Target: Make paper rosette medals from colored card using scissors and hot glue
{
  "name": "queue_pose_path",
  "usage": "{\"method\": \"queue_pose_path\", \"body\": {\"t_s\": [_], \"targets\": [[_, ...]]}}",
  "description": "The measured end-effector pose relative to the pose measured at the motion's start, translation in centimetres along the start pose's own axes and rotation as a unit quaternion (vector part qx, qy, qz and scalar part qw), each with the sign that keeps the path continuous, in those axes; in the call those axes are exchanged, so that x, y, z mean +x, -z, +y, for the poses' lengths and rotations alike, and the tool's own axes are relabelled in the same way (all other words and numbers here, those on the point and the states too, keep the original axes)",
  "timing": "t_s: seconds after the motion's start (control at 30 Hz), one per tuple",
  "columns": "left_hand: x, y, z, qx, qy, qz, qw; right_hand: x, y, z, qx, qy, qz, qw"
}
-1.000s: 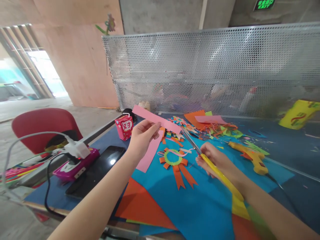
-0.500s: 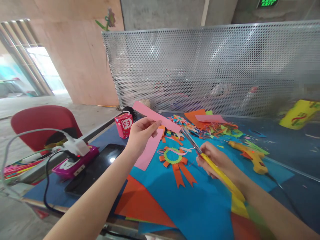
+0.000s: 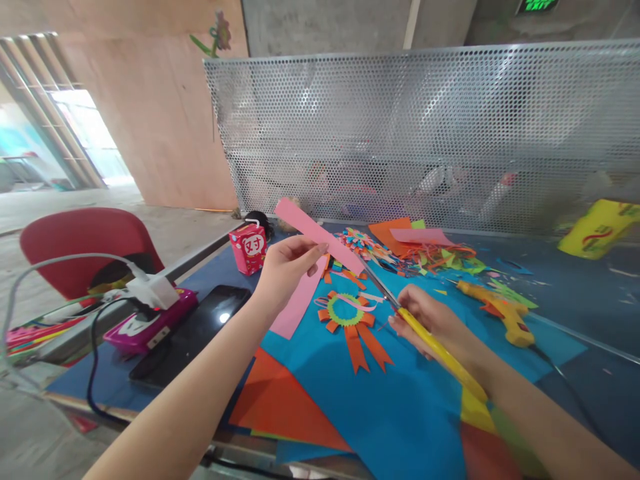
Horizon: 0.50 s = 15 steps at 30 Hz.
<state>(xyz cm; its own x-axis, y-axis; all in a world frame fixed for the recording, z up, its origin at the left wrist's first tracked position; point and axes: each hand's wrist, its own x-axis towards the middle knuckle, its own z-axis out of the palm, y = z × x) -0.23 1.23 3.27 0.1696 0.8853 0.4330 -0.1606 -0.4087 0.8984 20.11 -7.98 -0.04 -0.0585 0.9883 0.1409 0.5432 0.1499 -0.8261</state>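
My left hand (image 3: 295,267) pinches a pink paper strip (image 3: 320,235) between thumb and fingers, holding it slanted above the table. Wrapped round the yellow handle of a pair of scissors (image 3: 435,347) is my right hand (image 3: 425,317). The blades point up and left, their tips at the strip's lower right end, and look nearly closed. Below the hands lies a paper rosette (image 3: 345,319) with a green toothed ring, orange loops and two notched orange tails, on blue paper (image 3: 390,400). A larger pink sheet (image 3: 295,310) lies partly behind my left hand.
A yellow glue gun (image 3: 500,310) with a cord lies right. Paper scraps (image 3: 445,257) and a colourful paper flower (image 3: 360,243) are at the back. A drink carton (image 3: 249,250), black tablet (image 3: 195,333) and purple power strip (image 3: 150,327) stand left. A perforated metal screen (image 3: 400,133) borders the table.
The pink strip has shifted slightly right and tilted more steeply in my left hand. The scissor blades have come closer together at its end.
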Motion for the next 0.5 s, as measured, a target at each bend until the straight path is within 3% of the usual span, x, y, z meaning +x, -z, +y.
{"method": "queue_pose_path", "body": {"t_s": [0.5], "targets": [[-0.14, 0.03, 0.19, 0.015, -0.001, -0.003, 1.0, 0.25, 0.17, 0.33, -0.002, -0.021, -0.036, 0.999]]}}
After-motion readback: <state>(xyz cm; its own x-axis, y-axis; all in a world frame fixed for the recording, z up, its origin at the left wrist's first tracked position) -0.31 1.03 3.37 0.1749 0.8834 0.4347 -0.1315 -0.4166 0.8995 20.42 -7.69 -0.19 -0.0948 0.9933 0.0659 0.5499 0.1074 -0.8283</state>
